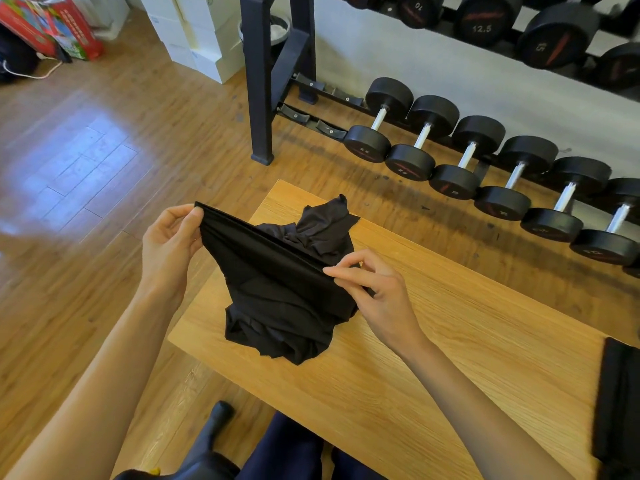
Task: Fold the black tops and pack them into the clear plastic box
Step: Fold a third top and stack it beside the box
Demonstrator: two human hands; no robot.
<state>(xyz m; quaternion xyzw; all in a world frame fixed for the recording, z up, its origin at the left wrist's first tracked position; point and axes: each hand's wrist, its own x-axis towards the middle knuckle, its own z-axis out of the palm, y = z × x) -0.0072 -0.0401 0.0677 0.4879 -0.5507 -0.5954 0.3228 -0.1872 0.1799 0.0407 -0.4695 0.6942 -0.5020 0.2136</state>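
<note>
A black top (277, 289) hangs stretched between my hands above the wooden table (433, 341), its lower part bunched on the tabletop. My left hand (169, 240) pinches the upper left corner of its edge, out past the table's left side. My right hand (374, 292) pinches the same edge further right, over the table. More crumpled black cloth (325, 226) lies just behind it on the table. A folded black piece (616, 400) lies at the table's right edge. No clear plastic box is in view.
A row of black dumbbells (485, 174) lines the wooden floor beyond the table, under a dark rack (259, 81) holding more weights. White boxes (201, 32) are stacked at the back. A black shoe (214, 420) and dark trousers show at the bottom.
</note>
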